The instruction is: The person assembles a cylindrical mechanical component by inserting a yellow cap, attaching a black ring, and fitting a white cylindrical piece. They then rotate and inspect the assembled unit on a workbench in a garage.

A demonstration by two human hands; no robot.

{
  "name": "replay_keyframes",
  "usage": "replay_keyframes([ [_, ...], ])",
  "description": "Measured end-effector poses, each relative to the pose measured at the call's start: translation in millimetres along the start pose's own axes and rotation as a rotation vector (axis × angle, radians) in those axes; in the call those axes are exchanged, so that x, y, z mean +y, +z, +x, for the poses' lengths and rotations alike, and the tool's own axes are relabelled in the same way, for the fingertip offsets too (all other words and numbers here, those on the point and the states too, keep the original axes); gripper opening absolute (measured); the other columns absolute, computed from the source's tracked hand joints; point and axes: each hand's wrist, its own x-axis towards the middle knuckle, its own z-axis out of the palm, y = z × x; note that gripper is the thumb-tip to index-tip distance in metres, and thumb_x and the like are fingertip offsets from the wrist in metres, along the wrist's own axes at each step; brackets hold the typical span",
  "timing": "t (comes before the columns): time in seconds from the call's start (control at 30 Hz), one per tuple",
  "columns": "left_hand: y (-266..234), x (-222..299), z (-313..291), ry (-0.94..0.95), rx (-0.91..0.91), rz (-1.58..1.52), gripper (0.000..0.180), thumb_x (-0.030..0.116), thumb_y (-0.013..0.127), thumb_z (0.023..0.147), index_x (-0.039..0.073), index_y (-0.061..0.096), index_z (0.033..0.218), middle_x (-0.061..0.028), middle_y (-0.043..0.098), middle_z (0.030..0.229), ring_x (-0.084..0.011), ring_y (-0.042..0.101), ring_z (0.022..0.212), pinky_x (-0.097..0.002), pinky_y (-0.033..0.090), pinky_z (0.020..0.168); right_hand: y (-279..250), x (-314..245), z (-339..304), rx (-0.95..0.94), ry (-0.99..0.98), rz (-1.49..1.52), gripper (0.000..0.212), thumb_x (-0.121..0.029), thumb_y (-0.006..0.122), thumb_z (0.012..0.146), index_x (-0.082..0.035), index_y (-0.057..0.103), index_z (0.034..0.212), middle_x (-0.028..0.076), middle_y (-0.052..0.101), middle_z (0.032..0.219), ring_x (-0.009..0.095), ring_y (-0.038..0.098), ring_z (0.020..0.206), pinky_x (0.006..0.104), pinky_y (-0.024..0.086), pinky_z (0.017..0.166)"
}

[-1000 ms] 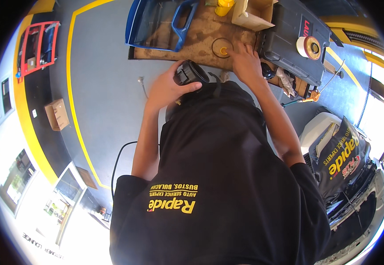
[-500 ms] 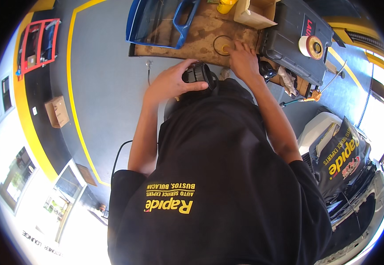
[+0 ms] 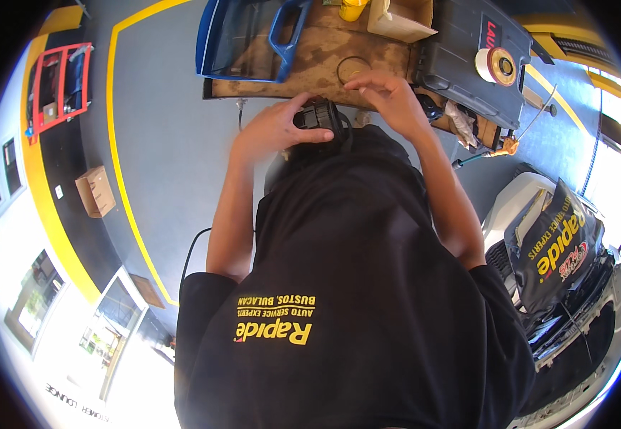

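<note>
My left hand is wrapped round a black ribbed cylindrical part, with its thumb along the near side. The part is held close in front of my body, just off the bench edge; its lower portion blends into my dark clothing. My right hand hovers over the bench's front edge, fingers stretched to the left and slightly bent, with nothing visible in them. Just beyond those fingertips, a thin dark ring lies on the stained wooden bench.
A blue-framed clear panel lies at the bench's left. Behind are a yellow container and an open cardboard box. A dark case carries a tape roll. A crumpled rag lies at the right edge; a car stands at lower right.
My right hand has drawn back from a small yellowish disc by the ring and come nearer to the black part. My left hand keeps its hold.
</note>
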Motion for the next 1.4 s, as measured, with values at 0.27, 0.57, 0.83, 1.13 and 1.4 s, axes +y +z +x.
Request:
replay_keyframes([
  [0.27,-4.3,8.6,7.0,0.007,-0.07,-0.013,0.101,0.064,0.087,0.075,0.005,0.053,0.149,-0.0203,0.067,0.136,-0.0355,0.064,0.129,-0.043,0.05,0.108,17.5,-8.6,-24.2,-0.041,-0.076,0.192,0.022,-0.004,0.064,0.099,-0.006,0.08,0.114,0.011,0.071,0.131,0.023,0.063,0.128,0.0369,0.048,0.11],
  [0.57,-2.0,8.5,9.2,0.054,-0.056,0.008,0.098,0.061,0.089,0.075,0.005,0.054,0.147,-0.0193,0.069,0.133,-0.035,0.066,0.126,-0.0429,0.051,0.105,15.3,-15.2,-44.0,0.166,-0.494,-0.578,0.028,-0.013,0.075,0.085,-0.025,0.084,0.108,-0.004,0.073,0.127,0.026,0.064,0.118,0.0403,0.054,0.099],
  [0.83,3.6,10.4,11.9,0.094,-0.025,0.058,0.095,0.06,0.089,0.074,0.01,0.055,0.147,-0.0171,0.069,0.133,-0.0341,0.065,0.126,-0.0434,0.05,0.105,9.1,-7.7,-30.5,0.247,-0.563,-0.758,0.028,-0.016,0.076,0.081,-0.027,0.084,0.106,-0.008,0.07,0.134,0.025,0.062,0.12,0.0417,0.054,0.098],
  [1.13,7.2,20.0,2.0,0.103,0.032,0.039,0.092,0.057,0.091,0.07,0.013,0.057,0.144,-0.0157,0.072,0.125,-0.0355,0.068,0.118,-0.0444,0.052,0.098,12.2,-10.9,-40.4,0.269,-0.57,-0.649,0.024,-0.013,0.075,0.081,-0.023,0.084,0.101,-0.005,0.072,0.13,0.026,0.065,0.115,0.0391,0.056,0.096],
  [1.4,15.2,27.4,-6.1,0.198,0.099,0.092,0.093,0.055,0.092,0.068,0.017,0.056,0.145,-0.0156,0.072,0.123,-0.0365,0.068,0.116,-0.0446,0.053,0.097,16.1,19.2,-33.2,0.246,-0.267,-0.302,0.022,-0.002,0.067,0.086,-0.011,0.082,0.099,0.004,0.074,0.125,0.026,0.068,0.112,0.0374,0.056,0.093],
])
